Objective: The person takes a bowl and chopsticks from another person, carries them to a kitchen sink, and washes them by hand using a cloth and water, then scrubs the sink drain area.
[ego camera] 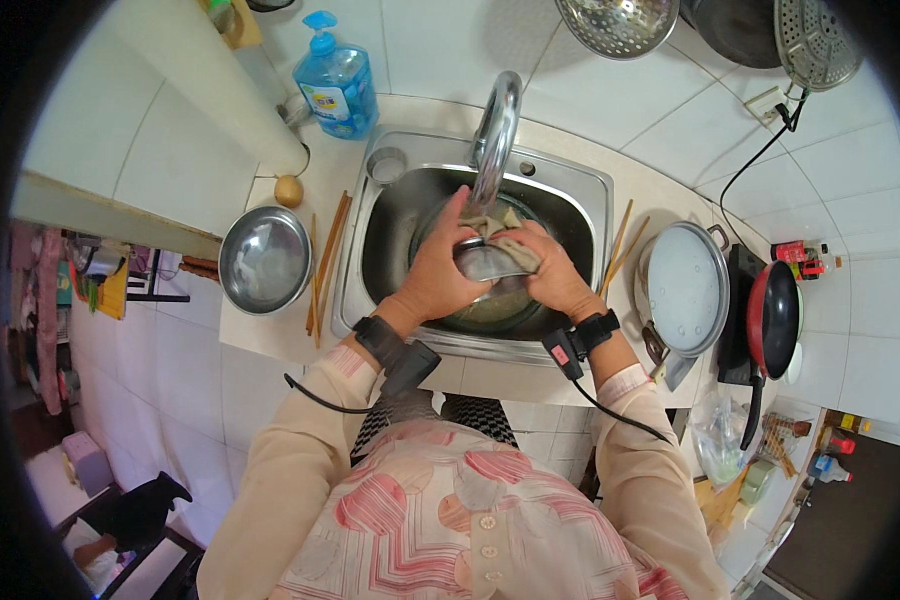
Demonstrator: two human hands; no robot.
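Observation:
My left hand [444,266] grips a small shiny metal bowl [487,264] by its side, over the stainless steel sink [386,259]. In my right hand [551,266] is a wet beige cloth [521,251], pressed against the bowl's right side and rim. Both hands are just below the spout of a chrome faucet [501,112]. Beneath them, a round basin of cloudy water [487,319] sits in the sink, partly hidden by my hands. Whether water is running from the spout is hard to tell.
On the left counter are a metal bowl [265,259], wooden chopsticks [330,262], a round brown object [289,191] and a blue pump bottle [337,90]. More chopsticks [626,244], a lidded pot [686,289] and a red frying pan [778,322] are on the right.

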